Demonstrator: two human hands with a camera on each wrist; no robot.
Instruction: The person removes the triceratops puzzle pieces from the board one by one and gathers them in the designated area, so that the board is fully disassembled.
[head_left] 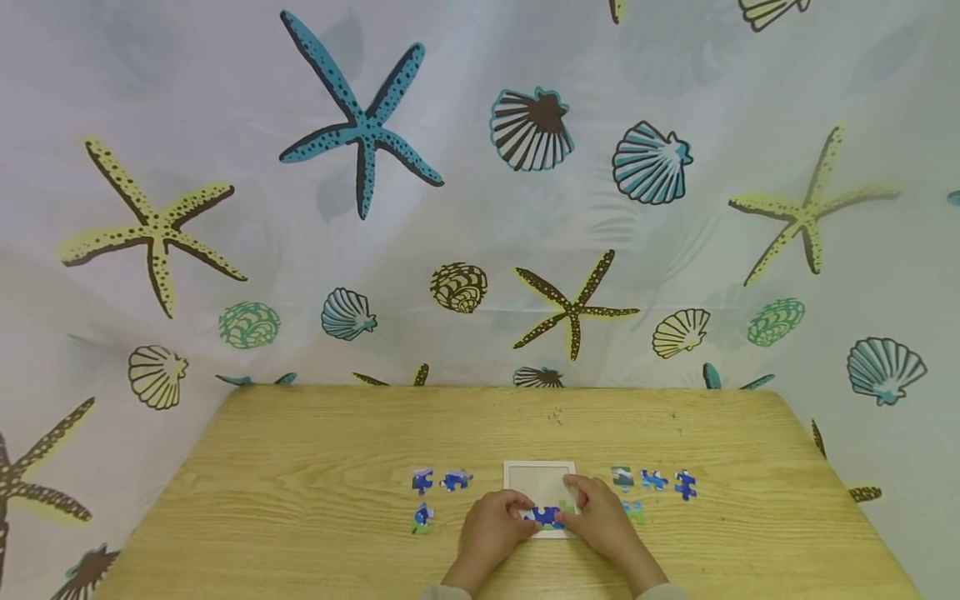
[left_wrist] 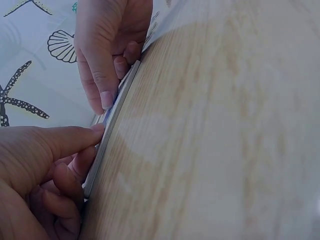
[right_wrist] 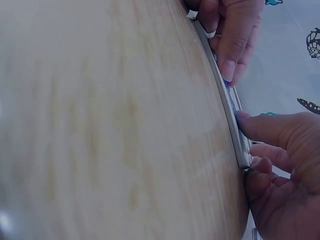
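A white-rimmed square puzzle tray (head_left: pixel 540 463) lies flat on the table between both hands. Along its near side sit joined jigsaw pieces (head_left: pixel 545 516), blue with some green. My left hand (head_left: pixel 491 529) comes in from the left, thumb and forefinger pinching the left part of these pieces. From the right, my right hand (head_left: pixel 603 517) has its thumb on their right end, with the forefinger bent over the tray's right side. Both wrist views show the thumbs low at the near rim (left_wrist: pixel 112 120) and the other fingers curled; the hands hide part of the pieces.
Left of the tray lie loose jigsaw pieces (head_left: pixel 455 480), three in all. Several more loose pieces (head_left: pixel 654 480) lie to its right, one partly behind the right hand. A curtain (head_left: pixel 465 208) printed with starfish and shells hangs behind the wooden table (head_left: pixel 337 450).
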